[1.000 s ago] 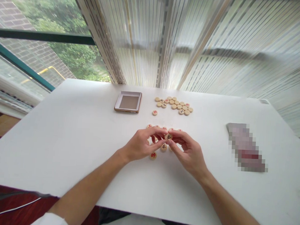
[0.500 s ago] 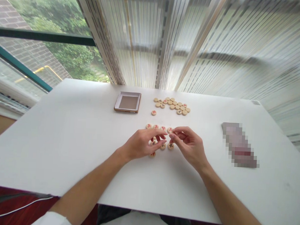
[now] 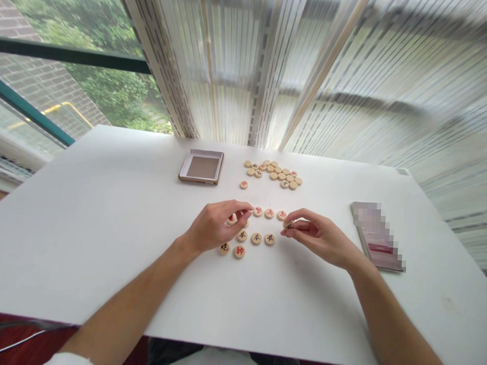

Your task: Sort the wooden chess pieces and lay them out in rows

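White tabletop here, with a shallow cardboard box near the far edge and a tight cluster of round wooden Chinese chess pieces just right of it. Closer in, more pieces sit in loose rows between the hands. The left hand is curled over the rows, can't tell if it's holding anything. The right hand pinches one small piece between thumb and fingers.

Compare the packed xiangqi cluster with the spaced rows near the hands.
The back cluster is packed, pieces touching; the front rows are spaced apart. The cluster shows mostly blank faces; the rows show red or black characters. Both are round pale wooden pieces lying flat on the white table.
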### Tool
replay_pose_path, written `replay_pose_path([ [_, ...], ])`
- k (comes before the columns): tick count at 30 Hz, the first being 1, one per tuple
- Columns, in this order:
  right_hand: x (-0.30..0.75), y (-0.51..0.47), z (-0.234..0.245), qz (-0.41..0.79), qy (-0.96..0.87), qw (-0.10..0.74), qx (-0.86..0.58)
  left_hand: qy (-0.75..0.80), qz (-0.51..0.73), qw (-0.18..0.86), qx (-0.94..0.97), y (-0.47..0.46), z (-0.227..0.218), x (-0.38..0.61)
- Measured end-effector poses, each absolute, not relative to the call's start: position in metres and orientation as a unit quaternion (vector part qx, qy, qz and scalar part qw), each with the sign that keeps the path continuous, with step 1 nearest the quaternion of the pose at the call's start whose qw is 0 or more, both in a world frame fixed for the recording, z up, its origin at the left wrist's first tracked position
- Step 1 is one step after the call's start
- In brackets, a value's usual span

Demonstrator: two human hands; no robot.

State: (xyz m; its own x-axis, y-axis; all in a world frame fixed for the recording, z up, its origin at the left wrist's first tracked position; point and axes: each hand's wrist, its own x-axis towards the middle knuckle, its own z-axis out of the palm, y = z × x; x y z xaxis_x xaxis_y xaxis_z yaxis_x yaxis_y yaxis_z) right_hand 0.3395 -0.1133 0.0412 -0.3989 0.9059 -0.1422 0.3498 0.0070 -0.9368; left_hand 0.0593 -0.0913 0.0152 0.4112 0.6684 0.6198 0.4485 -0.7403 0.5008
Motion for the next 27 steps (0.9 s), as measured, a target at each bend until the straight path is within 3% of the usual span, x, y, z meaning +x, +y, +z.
replay_pose_path([
  [8, 0.343, -0.122, 0.026, 0.495, -0.673, 0.215, -0.506, 0.361, 0.425, 0.11, 0.823, -0.085, 0.014, 0.056],
  [27, 0.335, -0.129, 0.014, 0.331, -0.751, 0.223, -0.527, 0.412, 0.44, 0.11, 0.79, -0.077, 0.005, 0.052],
])
